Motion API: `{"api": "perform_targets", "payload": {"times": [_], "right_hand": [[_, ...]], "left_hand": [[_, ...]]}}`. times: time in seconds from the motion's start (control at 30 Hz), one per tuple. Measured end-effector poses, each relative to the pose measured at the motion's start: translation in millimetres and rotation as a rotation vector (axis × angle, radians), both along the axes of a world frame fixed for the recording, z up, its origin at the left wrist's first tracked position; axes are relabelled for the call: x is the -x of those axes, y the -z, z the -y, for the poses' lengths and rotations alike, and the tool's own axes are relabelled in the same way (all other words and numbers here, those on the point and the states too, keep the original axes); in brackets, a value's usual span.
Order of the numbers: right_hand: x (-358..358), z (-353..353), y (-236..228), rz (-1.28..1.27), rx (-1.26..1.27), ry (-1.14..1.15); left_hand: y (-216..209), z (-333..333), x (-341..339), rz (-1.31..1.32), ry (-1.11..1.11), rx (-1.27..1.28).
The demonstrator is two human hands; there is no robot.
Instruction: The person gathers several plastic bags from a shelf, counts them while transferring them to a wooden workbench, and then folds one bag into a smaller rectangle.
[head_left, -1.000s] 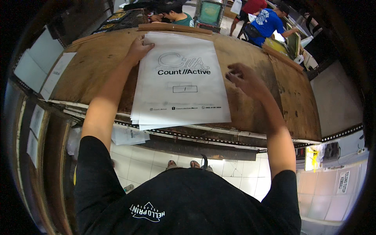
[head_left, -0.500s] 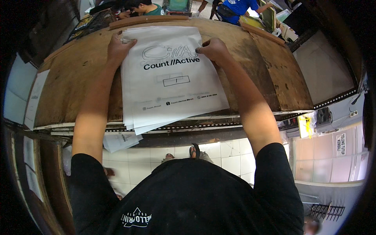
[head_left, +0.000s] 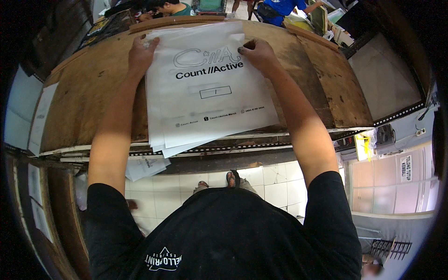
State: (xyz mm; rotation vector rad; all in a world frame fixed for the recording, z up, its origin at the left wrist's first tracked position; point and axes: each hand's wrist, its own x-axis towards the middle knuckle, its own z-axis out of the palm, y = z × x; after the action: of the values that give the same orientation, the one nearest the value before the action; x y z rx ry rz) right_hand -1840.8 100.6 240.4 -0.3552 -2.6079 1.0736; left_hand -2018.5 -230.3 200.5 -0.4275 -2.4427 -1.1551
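A loose stack of thin white, translucent printed sheets [head_left: 219,100] lies on the wooden tabletop [head_left: 102,98], its lower edges fanned out. They look like plastic bags or film, with dark lettering, an outlined logo and a small box. At the stack's upper left edge, my left hand [head_left: 142,55] has its fingers closed on the sheets. On the right edge, my right hand [head_left: 257,55] pinches the top sheet between thumb and fingers. Outlines of the prints underneath show faintly through it.
More printed sheets [head_left: 143,167] lie below the table's near edge. Wooden strips [head_left: 175,22] run along the far edge. Beyond it, a person in green [head_left: 183,9] and a person in blue [head_left: 280,10] are near frames. A dark-edged panel [head_left: 387,77] stands at right.
The top sheet has shifted slightly right and away from me, together with my right hand. My left hand stays at the left edge, nearly in place.
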Motion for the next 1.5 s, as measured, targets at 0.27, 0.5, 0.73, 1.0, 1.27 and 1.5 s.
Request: {"api": "perform_targets", "payload": {"times": [0.27,0.5,0.73,1.0,1.27,1.5], "right_hand": [[-22,-5,-16,-0.22,-0.065,-0.097],[-82,-208,-47,-0.085,-0.443,0.118],[-194,-368,-43,-0.134,-0.264,0.132],[-260,-539,-4,0.104,-0.247,-0.074],[-221,-506,-23,0.088,-0.388,0.146],[-213,-548,1,0.156,-0.478,0.37]], "left_hand": [[6,13,13,-0.099,0.154,-0.051],[-30,-8,-33,0.117,0.3,-0.076],[-24,12,-26,0.203,0.297,-0.055],[-23,-19,-16,0.341,0.099,-0.034],[6,47,21,0.159,0.326,-0.175],[-14,14,-7,0.255,0.394,-0.225]]}}
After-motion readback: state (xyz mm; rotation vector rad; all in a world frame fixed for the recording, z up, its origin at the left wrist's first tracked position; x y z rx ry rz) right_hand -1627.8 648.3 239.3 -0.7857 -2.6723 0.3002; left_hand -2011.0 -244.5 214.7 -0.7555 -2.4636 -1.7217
